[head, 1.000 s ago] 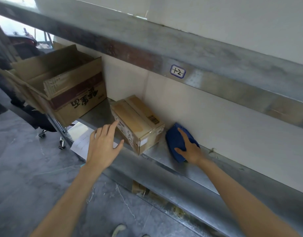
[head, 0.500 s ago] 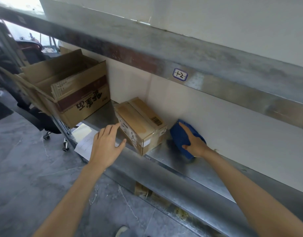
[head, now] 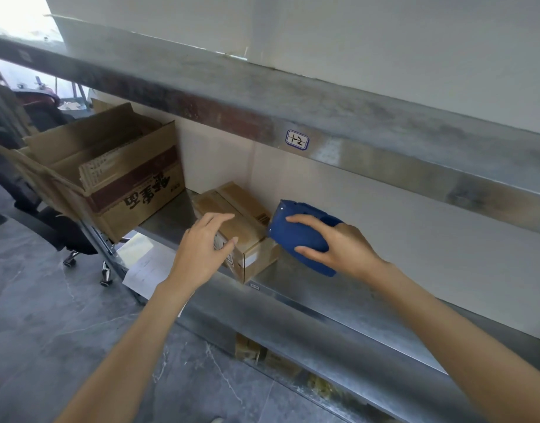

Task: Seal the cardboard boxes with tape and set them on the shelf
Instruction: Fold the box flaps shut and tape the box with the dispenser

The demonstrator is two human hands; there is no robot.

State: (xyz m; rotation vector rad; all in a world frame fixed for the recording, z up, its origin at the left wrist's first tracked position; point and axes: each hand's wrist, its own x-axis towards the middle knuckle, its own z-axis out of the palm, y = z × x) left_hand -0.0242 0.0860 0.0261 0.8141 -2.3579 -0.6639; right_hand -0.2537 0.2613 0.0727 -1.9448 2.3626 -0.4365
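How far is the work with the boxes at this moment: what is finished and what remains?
Done: the small box stands on the shelf, seemingly taped shut. In hand: the right hand grips the blue tape dispenser; the left hand hovers over the small box. Left: the large box is open, untaped.

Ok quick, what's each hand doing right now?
Left hand: open, holding nothing, at the small box.
Right hand: holding the blue tape dispenser.

White sticker (head: pixel 297 139) reading "+2" on the top shelf rail (head: pixel 201 96), big black upside-down Chinese letters (head: pixel 146 196) on the big open box (head: pixel 110 221), a barcode (head: pixel 263 217) on the small box (head: pixel 232 193).
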